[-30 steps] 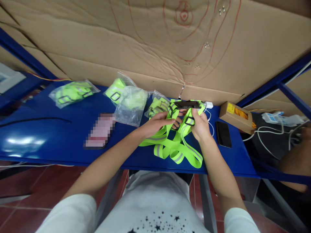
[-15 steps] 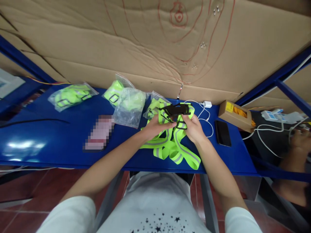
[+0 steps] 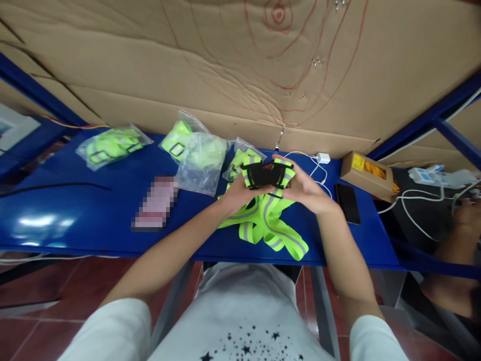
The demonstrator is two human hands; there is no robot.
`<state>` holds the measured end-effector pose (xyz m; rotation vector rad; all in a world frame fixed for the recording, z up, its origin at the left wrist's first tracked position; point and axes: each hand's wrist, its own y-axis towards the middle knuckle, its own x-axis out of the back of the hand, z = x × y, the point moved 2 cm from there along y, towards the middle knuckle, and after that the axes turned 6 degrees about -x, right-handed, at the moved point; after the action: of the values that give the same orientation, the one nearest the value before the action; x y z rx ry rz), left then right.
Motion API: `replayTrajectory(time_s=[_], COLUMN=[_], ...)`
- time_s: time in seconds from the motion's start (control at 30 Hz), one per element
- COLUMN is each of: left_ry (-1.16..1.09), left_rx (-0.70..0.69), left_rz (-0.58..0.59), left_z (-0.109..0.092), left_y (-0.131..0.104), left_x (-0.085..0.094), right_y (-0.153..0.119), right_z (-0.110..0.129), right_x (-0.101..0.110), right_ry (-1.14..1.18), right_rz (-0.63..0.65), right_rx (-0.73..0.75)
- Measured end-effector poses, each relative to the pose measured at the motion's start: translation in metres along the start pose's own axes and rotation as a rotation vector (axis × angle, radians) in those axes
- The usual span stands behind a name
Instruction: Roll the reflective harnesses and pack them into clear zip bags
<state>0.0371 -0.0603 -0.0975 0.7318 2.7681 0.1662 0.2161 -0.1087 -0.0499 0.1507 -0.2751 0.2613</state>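
Both hands hold up the black-trimmed part of a lime-yellow reflective strap [image 3: 280,225] with a grey stripe. My left hand [image 3: 238,193] is closed on its left side, the thumb lying along the lower edge of the black piece [image 3: 266,175]. On the other side my right hand [image 3: 306,188] grips the right end, thumb below and fingers behind. Loops of the strap hang beneath the hands and rest on the blue table [image 3: 203,235]. Some fingers of both hands are hidden behind the strap.
Clear bags of lime straps [image 3: 114,146] lie along the back, near a pixelated phone-shaped item [image 3: 156,203]. To the right are a black phone [image 3: 347,203], a white charger [image 3: 323,158] with cable and a cardboard box [image 3: 368,175]. Another person's arm [image 3: 456,250] is at far right.
The black piece has turned to lie flatter and wider between my hands. My right hand has shifted outward, its fingers now reaching up behind the strap's right end.
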Motion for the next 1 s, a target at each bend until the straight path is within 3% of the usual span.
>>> replayTrajectory(time_s=[0.03,0.1,0.27,0.37,0.47,0.57,0.7,0.77,0.9,1.0], left_ry=[0.01,0.018,-0.05,-0.175,-0.33,-0.409,-0.341,-0.206,0.142,0.168], left_rx=[0.008,0.028,0.032,0.02,0.088,0.181,0.129,0.089,-0.119,-0.21], left_rz=[-0.006,-0.018,-0.069,0.031,0.212,0.353,0.429,0.391,0.172,0.088], left_z=[0.0,-0.001,-0.014,-0.028,-0.037,-0.041,-0.05,-0.056,-0.072,-0.078], left_y=[0.0,0.0,0.003,0.005,0.007,0.007,0.007,0.007,0.012,0.016], left_x=[0.0,-0.002,-0.015,-0.027,-0.039,-0.045,-0.041,-0.036,-0.027,-0.028], right_y=[0.0,0.003,0.014,0.014,0.009,0.0,-0.011,-0.014,-0.018,-0.019], right_z=[0.007,0.021,0.059,0.084,0.1,0.099,0.09,0.09,0.101,0.106], right_x=[0.005,0.015,0.023,0.024,0.022,0.018,0.024,0.03,0.036,0.029], right_ry=[0.046,0.023,-0.39,-0.454,-0.399,-0.422,-0.422,-0.4,-0.462,-0.512], right_rz=[0.036,-0.011,-0.034,-0.056,-0.132,-0.284,-0.425,-0.439,-0.494,-0.548], right_rx=[-0.032,-0.082,-0.083,0.049,0.163,0.242,0.353,0.377,0.432,0.586])
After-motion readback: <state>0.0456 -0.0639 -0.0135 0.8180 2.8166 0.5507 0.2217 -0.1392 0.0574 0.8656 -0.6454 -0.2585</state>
